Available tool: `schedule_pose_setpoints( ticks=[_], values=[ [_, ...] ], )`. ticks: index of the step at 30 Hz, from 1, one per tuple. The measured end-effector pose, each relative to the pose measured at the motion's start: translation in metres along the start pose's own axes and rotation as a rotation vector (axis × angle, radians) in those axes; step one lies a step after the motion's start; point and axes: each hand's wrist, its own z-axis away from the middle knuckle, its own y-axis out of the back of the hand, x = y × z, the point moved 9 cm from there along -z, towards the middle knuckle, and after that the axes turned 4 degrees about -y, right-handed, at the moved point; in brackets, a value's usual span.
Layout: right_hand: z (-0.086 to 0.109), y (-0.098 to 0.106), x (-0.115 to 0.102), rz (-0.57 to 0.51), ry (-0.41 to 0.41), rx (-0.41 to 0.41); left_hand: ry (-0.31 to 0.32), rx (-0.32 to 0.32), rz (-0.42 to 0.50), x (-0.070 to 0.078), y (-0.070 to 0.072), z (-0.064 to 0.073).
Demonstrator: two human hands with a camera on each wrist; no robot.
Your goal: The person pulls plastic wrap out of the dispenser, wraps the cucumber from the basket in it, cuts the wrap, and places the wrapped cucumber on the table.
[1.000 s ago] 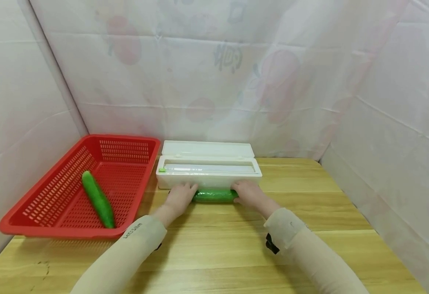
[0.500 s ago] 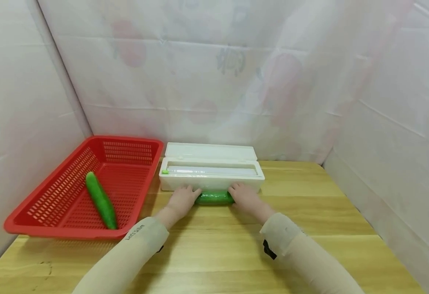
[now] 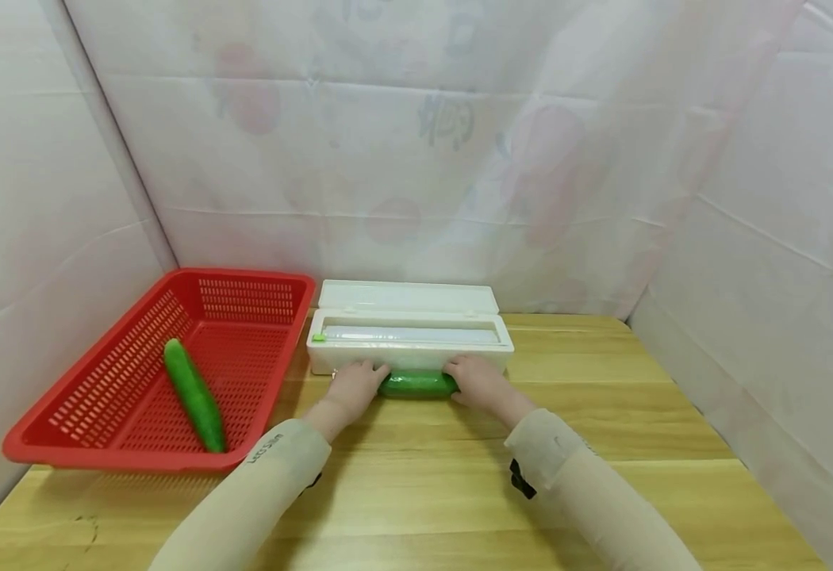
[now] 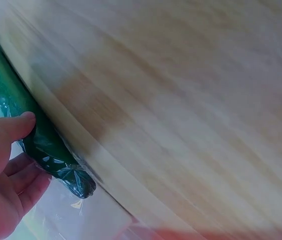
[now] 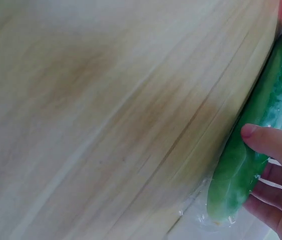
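Note:
A green cucumber (image 3: 418,384) wrapped in clear cling film lies crosswise on the table, right in front of a white cling film box (image 3: 409,361). My left hand (image 3: 354,390) grips it near its left end. In the left wrist view the thumb lies over the cucumber (image 4: 45,145) and the fingers curl beneath. Near the other end my right hand (image 3: 482,384) holds it the same way. Loose film bunches past the cucumber's tip (image 5: 226,195) in the right wrist view. The box's lid (image 3: 408,297) is raised, showing the film roll (image 3: 409,334) inside.
To the left stands a red plastic basket (image 3: 274,396) with another cucumber (image 3: 193,395) lying in it. A small green slider (image 3: 320,338) sits at the box's left end. The wooden table (image 3: 416,492) meets white curtains (image 3: 402,159) behind and at the sides.
The right hand has moved slightly inward along the wrapped cucumber since a second ago. Both hands keep holding it in front of the box. The head view has shifted slightly.

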Motion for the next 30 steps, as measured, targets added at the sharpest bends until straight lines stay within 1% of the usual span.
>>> schedule_pose_setpoints(
  ticks=[8, 14, 21, 25, 30],
  values=[
    [-0.001, -0.001, 0.003, -0.007, -0.026, -0.024, 0.014, -0.004, 0.021, -0.003, -0.002, -0.003],
    [-0.002, -0.002, 0.004, -0.012, -0.014, -0.01, 0.02, -0.018, -0.007, -0.003, -0.004, -0.005],
    [-0.001, -0.001, 0.008, -0.004, -0.008, -0.015, 0.023, -0.019, 0.008, 0.0, -0.005, -0.007],
    [0.001, 0.0, 0.012, 0.011, -0.009, -0.012, 0.019, -0.007, -0.022, 0.004, -0.004, -0.009],
    [0.003, -0.002, 0.017, 0.024, -0.013, -0.006, 0.022, -0.013, -0.064, 0.01, -0.007, -0.013]
  ],
)
